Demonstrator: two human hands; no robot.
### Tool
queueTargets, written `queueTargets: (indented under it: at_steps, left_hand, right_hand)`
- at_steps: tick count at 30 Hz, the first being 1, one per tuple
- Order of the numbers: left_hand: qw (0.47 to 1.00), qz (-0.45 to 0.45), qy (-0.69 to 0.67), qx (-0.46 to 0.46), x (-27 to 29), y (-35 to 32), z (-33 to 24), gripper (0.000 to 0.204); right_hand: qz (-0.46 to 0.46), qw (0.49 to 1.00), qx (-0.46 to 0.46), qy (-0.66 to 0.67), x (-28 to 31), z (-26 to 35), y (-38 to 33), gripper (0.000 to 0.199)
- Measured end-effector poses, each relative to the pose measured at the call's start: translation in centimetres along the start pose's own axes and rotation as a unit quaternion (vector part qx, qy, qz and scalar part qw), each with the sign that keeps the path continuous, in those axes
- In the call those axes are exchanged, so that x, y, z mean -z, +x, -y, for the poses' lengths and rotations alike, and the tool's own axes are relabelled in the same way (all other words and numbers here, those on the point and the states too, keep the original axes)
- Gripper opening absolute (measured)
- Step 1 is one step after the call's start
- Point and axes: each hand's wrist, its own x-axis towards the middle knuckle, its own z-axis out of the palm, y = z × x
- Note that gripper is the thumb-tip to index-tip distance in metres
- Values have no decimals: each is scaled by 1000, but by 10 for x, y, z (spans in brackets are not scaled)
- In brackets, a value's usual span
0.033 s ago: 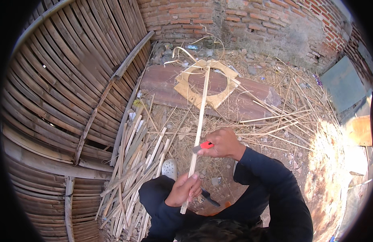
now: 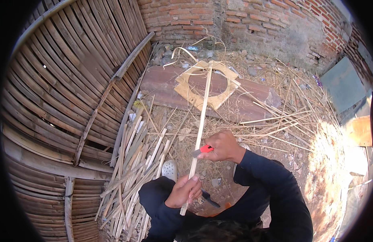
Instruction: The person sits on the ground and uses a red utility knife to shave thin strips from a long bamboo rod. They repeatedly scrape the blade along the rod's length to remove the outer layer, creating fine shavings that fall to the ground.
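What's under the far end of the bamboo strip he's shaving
A flat wooden ring-shaped cutout lies under the bamboo strip, on a reddish board. What the cutout and board cover stays hidden.

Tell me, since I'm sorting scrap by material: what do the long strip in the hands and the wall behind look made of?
The long strip looks like split bamboo: pale, bare, fibrous, matching the slats piled beside it. The wall is rough red brick with grey mortar, partly smeared with plaster.

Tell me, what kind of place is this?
Probably an outdoor yard used for bamboo craft: a brick wall, a woven bamboo screen, and split bamboo strips piled on bare, shaving-strewn ground.
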Motion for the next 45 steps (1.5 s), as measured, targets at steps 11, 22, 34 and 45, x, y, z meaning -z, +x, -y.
queueTargets:
  at_steps: [11,22,34,45]
  left_hand:
    - [999,18,28,34,-4,0,0,31]
    - [999,14,10,31,-7,1,0,30]
    - [993,-8,119,9,-3,3,1,37]
    - [976,0,202,77,-7,-10,3,44]
  right_hand:
    - [48,998,-48,14,0,-5,-7,64]
    - [-31,998,-54,-31,8,-20,3,60]
    - [-65,996,20,-52,3,-25,9,62]
    - [-49,984,-145,-92,25,-84,4,60]
